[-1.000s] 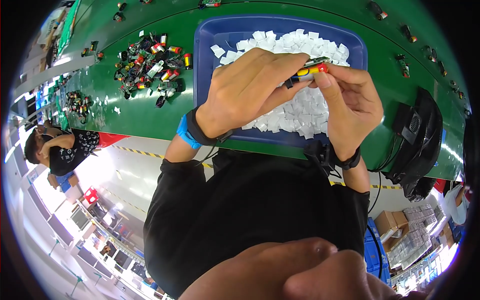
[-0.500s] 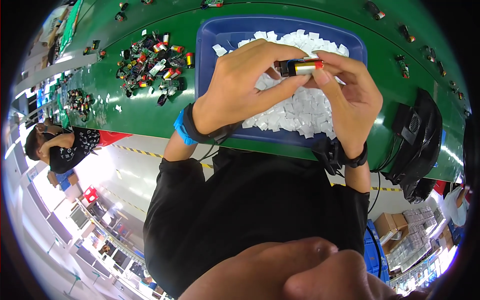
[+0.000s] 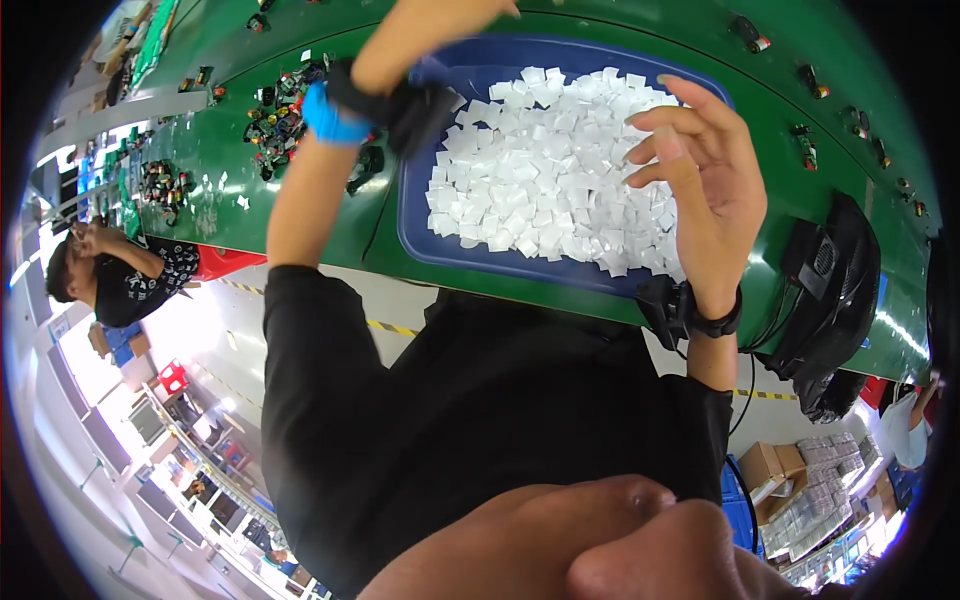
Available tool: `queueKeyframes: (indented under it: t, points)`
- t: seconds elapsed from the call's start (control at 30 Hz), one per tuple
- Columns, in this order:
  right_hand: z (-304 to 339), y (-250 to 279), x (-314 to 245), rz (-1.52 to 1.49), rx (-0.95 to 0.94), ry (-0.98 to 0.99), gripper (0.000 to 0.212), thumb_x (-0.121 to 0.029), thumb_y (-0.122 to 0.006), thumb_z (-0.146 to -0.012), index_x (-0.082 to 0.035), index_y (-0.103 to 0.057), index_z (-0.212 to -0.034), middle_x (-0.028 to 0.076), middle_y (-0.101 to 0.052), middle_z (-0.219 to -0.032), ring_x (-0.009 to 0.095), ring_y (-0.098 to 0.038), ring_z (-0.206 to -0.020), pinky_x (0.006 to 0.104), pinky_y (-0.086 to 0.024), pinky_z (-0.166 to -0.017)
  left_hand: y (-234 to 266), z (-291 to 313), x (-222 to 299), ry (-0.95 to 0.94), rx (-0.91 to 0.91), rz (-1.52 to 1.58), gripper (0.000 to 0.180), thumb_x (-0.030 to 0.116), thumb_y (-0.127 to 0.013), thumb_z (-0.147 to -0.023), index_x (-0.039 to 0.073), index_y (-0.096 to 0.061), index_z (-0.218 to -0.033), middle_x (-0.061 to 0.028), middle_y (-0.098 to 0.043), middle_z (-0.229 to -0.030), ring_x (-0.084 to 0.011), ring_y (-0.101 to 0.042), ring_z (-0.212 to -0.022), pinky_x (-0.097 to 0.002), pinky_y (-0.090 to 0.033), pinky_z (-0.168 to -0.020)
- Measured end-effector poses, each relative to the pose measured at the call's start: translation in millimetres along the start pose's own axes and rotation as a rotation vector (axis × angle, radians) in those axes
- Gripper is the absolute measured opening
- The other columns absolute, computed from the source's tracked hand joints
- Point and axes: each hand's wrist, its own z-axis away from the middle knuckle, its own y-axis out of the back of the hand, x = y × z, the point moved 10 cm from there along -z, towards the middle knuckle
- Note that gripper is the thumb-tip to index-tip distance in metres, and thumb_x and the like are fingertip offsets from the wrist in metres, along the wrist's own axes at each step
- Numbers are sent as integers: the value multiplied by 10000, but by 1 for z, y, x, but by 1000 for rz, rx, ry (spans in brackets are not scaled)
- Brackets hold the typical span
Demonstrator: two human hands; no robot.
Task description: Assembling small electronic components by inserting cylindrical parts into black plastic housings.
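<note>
My left hand (image 3: 435, 28) is stretched out over the far left corner of the blue tray (image 3: 412, 222). It is blurred and partly cut off by the upper edge, so its fingers and anything in them are hidden. Over the tray's right end hovers my right hand (image 3: 718, 195), open, with fingers curved and apart and nothing seen between them. Below it lie many small white square pieces (image 3: 560, 170), heaped loosely in the tray.
Left of the tray is a pile of small battery-and-circuit-board assemblies (image 3: 275, 128), partly behind my left forearm. A smaller pile (image 3: 163, 190) lies farther left. A black bag (image 3: 845, 290) rests on the green table (image 3: 225, 225) at right. Another person (image 3: 125, 270) sits at left.
Both hands held a small cylindrical battery assembly over the tray. The left hand has swung away to the far side; the right hand stays over the tray, its fingers now apart without the assembly.
</note>
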Motion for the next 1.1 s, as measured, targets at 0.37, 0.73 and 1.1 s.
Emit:
queueKeyframes:
  t: [0.37, 0.73, 1.1]
  points:
    - [-1, 2, 4, 42, -40, -1, 335, -6, -602, -959, 37, -549, -1287, 127, -687, -989, 152, -658, -803, 264, -540, -658, 54, -31, -123, -90, -495, -537, 450, 399, -729, -901, -5, -609, -1058, -106, -681, -885, -193, -621, -810, -358, -487, -707]
    - [-5, 3, 11, 63, -67, -23, 266, -18, -618, -958, 36, -599, -1217, 109, -685, -961, 136, -647, -819, 261, -536, -664, 37, -97, -28, -412, 206, -699, 444, 435, -713, -881, -2, -642, -904, -181, -689, -834, -379, -649, -742, -478, -496, -647]
    - [-5, 2, 22, 54, -97, -84, 251, -72, -612, -982, 37, -601, -1207, 122, -692, -991, 155, -664, -856, 273, -552, -675, -53, -110, -31, 285, -289, 85, 297, 244, -573, -968, -17, -712, -1001, -81, -719, -837, -156, -638, -669, -290, -539, -593]
